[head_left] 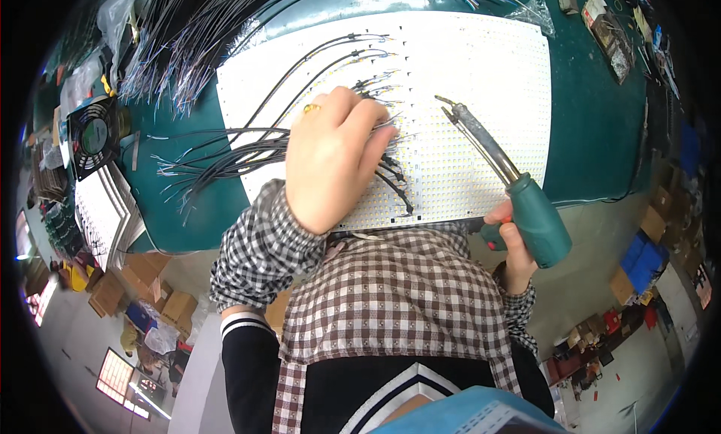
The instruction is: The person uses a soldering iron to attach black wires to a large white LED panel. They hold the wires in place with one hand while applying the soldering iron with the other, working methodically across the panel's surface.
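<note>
A large white board (488, 81) covered in rows of small pale dots lies on the green table. Several black cables (259, 145) with thin coloured wire ends lie across its left half. My left hand (330, 156) is over them, fingers bent and closed on a cable near its wire ends; the fingertips partly hide the grip. In my right hand (517, 246), at the board's near right edge, is a soldering gun (539, 220) with a green handle and a red trigger. Its metal tip points up and left, above the middle of the board, apart from the cables.
A thick bundle of black cables (188, 43) lies at the far left. Nearer on that side are a black fan (93, 136) and a stack of white boards (109, 212). Crumpled clear plastic (535, 15) and a worn box (607, 34) sit at the far right of the green table (593, 126).
</note>
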Demonstrator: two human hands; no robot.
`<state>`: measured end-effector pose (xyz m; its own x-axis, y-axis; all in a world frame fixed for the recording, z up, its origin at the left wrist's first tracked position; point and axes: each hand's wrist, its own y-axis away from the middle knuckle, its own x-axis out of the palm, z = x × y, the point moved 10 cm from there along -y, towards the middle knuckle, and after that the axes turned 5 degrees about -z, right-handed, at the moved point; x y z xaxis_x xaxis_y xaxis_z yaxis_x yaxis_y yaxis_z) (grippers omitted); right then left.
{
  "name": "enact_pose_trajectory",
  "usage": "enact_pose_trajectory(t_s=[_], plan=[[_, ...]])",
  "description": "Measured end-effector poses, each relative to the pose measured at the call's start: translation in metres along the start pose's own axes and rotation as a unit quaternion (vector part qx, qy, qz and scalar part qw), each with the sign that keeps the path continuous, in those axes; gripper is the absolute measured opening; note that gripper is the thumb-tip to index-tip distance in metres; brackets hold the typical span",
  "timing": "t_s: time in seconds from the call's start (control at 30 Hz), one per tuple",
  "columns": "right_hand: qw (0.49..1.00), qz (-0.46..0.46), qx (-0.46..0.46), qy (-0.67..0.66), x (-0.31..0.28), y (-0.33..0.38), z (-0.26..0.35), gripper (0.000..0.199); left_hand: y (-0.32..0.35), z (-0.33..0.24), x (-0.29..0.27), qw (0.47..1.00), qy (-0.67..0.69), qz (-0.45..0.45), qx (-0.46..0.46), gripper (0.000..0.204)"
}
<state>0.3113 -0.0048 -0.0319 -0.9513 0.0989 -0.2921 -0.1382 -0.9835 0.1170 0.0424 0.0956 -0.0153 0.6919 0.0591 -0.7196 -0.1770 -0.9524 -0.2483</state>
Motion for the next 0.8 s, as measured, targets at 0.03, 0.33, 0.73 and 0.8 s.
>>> enact_pose_trajectory(t_s=[0.03,0.33,0.73,0.8], plan=[[1.0,-0.007,-0.006,0.003,-0.002,0.0,0.002,0.042,-0.004,-0.001,0.003,1.0,0.006,0.002,0.015,0.014],[1.0,-0.001,-0.021,0.016,-0.007,0.006,-0.002,0.048,-0.011,0.002,0.016,0.996,0.083,0.035,0.026,0.01],[0.999,-0.012,0.035,-0.037,-0.011,0.014,-0.014,0.057,-0.021,0.021,0.026,0.978,0.191,0.051,-0.069,0.007],[0.997,-0.012,0.041,-0.061,-0.011,0.014,-0.016,0.06,-0.023,0.02,0.026,0.981,0.177,0.055,-0.06,0.007]])
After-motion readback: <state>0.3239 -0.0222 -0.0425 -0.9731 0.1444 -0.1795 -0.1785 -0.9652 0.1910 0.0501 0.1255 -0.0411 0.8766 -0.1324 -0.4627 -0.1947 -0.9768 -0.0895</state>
